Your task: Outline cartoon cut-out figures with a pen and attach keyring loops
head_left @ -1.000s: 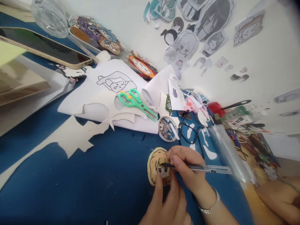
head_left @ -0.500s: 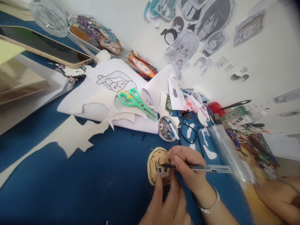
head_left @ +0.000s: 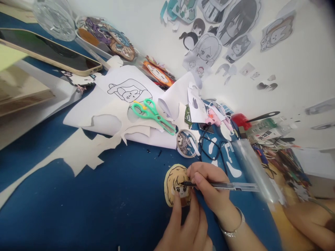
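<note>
A small rounded cutout of a cartoon head [head_left: 174, 178], with yellow-orange hair and black outlines, is on the blue tabletop. My left hand [head_left: 186, 226] grips its lower part between thumb and fingers, hiding some of the bottom edge. A clear-barrelled black pen [head_left: 227, 187] is pinched in my right hand [head_left: 211, 177]. The pen's tip is at the fringe, just above the drawn eyes; whether it touches the surface I cannot tell. The fingers of my right hand lie against the cutout's right edge.
Green scissors [head_left: 154, 116] lie on paper scraps [head_left: 86, 150] beyond the cutout. A tape roll [head_left: 187, 143] and black cable [head_left: 201, 148] are close behind my hands. A phone [head_left: 52, 52] lies far left, a clear plastic roll [head_left: 255, 170] right. Paper drawings [head_left: 206, 48] hang on the wall.
The pen tip has shifted very slightly across the fringe, with a small movement of my right hand. My left hand and the cutout look almost unmoved.
</note>
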